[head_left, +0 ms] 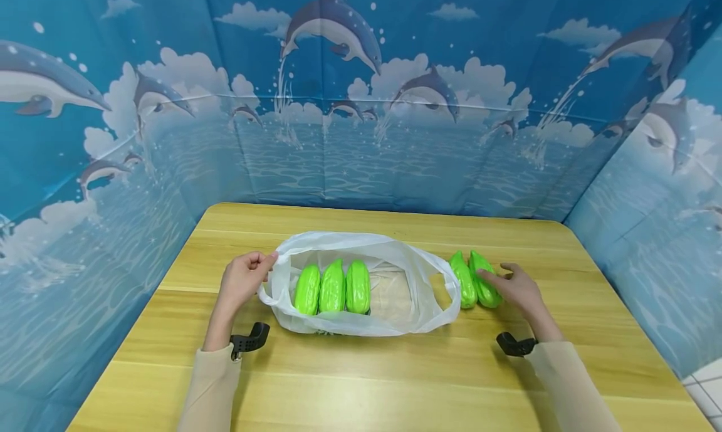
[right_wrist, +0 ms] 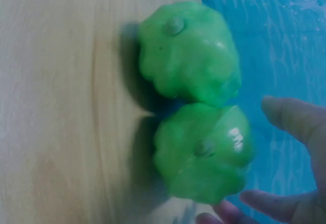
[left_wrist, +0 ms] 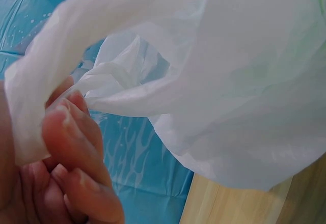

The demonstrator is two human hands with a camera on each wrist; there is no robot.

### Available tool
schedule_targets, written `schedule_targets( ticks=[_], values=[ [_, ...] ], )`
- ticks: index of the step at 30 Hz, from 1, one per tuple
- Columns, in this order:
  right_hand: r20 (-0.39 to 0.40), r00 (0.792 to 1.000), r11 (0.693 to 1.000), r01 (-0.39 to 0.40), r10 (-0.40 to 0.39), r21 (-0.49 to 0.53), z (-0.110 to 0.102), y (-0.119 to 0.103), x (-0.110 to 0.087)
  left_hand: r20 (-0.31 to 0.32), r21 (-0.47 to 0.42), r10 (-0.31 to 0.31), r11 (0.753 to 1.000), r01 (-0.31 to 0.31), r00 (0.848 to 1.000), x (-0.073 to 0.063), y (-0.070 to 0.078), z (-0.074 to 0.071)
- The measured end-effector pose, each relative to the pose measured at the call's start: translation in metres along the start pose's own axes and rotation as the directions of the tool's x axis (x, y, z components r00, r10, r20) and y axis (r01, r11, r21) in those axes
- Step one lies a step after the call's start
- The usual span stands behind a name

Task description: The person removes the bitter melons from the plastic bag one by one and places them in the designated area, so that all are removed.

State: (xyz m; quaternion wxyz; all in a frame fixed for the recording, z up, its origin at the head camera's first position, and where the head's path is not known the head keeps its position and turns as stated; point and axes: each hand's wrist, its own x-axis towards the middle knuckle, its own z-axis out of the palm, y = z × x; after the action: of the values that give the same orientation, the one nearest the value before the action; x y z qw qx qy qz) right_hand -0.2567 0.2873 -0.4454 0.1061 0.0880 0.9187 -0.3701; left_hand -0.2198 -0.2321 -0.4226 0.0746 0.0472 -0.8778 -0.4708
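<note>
A white plastic bag (head_left: 363, 325) lies with its mouth spread on the table. Three bright green, ridged bitter melons (head_left: 333, 288) sit side by side in its left part. My left hand (head_left: 244, 278) pinches the bag's left handle; in the left wrist view the handle loop (left_wrist: 66, 35) runs between thumb and curled fingers. Beyond the bag's right handle two more bitter melons lie together, the left one (head_left: 464, 281) and the right one (head_left: 483, 280). Over the right one my right hand (head_left: 517, 289) hovers with fingers spread; the right wrist view shows its fingers (right_wrist: 290, 114) beside the nearer melon (right_wrist: 206, 152).
Both lie on a wooden table (head_left: 361, 382), with a blue dolphin-print curtain (head_left: 361, 156) behind its back edge and at the sides. Beige material (head_left: 390, 294) shows inside the bag's right half. A black wrist mount (head_left: 251, 340) sits on each forearm.
</note>
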Motion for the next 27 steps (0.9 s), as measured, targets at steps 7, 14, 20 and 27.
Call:
schedule_targets(
  ticks=[7, 14, 20, 27],
  values=[
    [-0.172, 0.983, 0.997, 0.07, -0.062, 0.04, 0.0, -0.012, -0.007, 0.0, 0.01, -0.001, 1.0, 0.001, 1.0, 0.001, 0.001, 0.0],
    [-0.221, 0.969, 0.988, 0.134, -0.114, 0.081, -0.002, -0.025, -0.013, -0.001, 0.007, -0.001, 1.0, 0.001, 1.0, 0.0, 0.001, 0.0],
    [-0.214, 0.966, 0.973, 0.179, -0.146, 0.145, -0.003, -0.04, -0.021, -0.003, 0.004, 0.006, 1.0, -0.006, 1.0, 0.001, 0.001, 0.0],
    [-0.233, 0.947, 0.929, 0.277, -0.222, 0.243, 0.004, -0.043, -0.016, -0.001, 0.001, 0.005, 1.0, -0.005, 1.0, 0.0, 0.001, 0.0]
  ],
)
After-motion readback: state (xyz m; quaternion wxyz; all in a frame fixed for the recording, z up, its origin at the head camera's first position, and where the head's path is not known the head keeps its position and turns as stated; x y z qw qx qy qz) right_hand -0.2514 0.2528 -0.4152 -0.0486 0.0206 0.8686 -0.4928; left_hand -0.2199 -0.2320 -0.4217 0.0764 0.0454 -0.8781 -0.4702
